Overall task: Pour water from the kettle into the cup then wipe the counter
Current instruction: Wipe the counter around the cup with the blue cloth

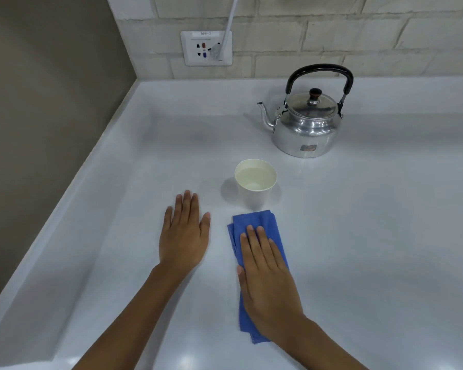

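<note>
A shiny metal kettle with a black handle stands upright at the back right of the white counter, spout pointing left. In front of it sits a white paper cup holding water. A folded blue cloth lies flat just in front of the cup, its far edge almost touching the cup's base. My right hand lies flat on the cloth, fingers together, pressing it to the counter. My left hand rests palm-down on the bare counter to the left of the cloth, holding nothing.
A wall socket with a white cable plugged in is on the brick-tiled back wall. A raised white ledge runs along the counter's left side against a brown wall.
</note>
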